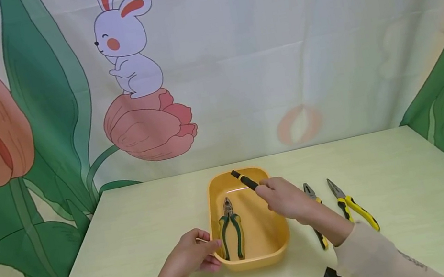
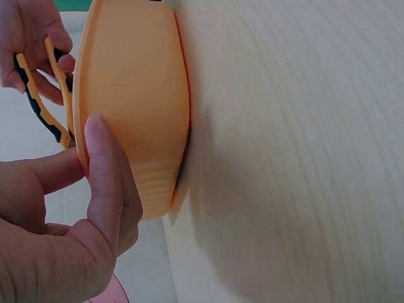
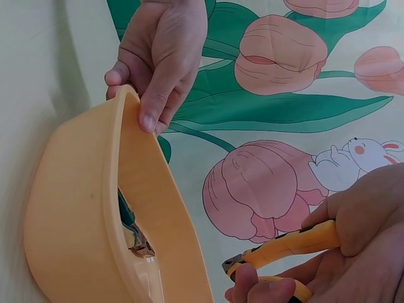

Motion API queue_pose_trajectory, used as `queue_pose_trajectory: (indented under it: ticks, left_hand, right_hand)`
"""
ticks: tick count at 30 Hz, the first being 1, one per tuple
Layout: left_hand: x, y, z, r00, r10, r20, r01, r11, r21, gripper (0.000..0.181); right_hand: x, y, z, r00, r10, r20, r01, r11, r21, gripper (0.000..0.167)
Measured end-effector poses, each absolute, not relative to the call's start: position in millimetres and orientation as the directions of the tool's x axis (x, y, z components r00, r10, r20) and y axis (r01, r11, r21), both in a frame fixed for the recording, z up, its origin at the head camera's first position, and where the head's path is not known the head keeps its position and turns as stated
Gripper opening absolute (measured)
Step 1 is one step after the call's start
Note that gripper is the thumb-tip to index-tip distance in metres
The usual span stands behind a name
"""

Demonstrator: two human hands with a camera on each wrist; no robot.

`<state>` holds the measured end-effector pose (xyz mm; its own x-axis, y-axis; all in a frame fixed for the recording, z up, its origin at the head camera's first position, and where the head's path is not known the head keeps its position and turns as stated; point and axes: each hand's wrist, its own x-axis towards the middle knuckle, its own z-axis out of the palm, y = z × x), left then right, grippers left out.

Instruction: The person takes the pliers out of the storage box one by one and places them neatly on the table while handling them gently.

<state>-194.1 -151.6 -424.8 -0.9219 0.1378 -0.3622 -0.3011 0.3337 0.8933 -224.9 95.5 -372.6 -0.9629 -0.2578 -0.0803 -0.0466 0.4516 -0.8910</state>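
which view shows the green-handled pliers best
The head view: it looks down into the yellow tray, so the green-handled pliers show whole, from jaws to handle ends. The right wrist view shows only their jaw end and part of a handle, past the tray's wall. The left wrist view shows none of them.

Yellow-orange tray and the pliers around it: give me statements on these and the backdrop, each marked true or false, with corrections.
1. The left hand grips the rim of the yellow-orange tray. True.
2. The green-handled combination pliers lie outside the tray. False: these pliers are inside it.
3. The right hand holds yellow-and-black-handled pliers. True.
4. The needle-nose pliers lie left of the tray in the head view. False: these pliers lie to its right.
5. A printed white rabbit sits on a pink flower. True.
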Motion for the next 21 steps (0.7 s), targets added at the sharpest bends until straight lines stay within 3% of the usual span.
queue_pose_trajectory:
  ticks: [21]
  left_hand:
    - [-194.8,-150.9,-423.5,-0.923,0.128,-0.363,-0.303,0.340,0.890,0.023]
  right_hand:
    - [-223.1,115.1,-366.9,-0.967,-0.248,-0.061,-0.072,0.493,-0.867,0.025]
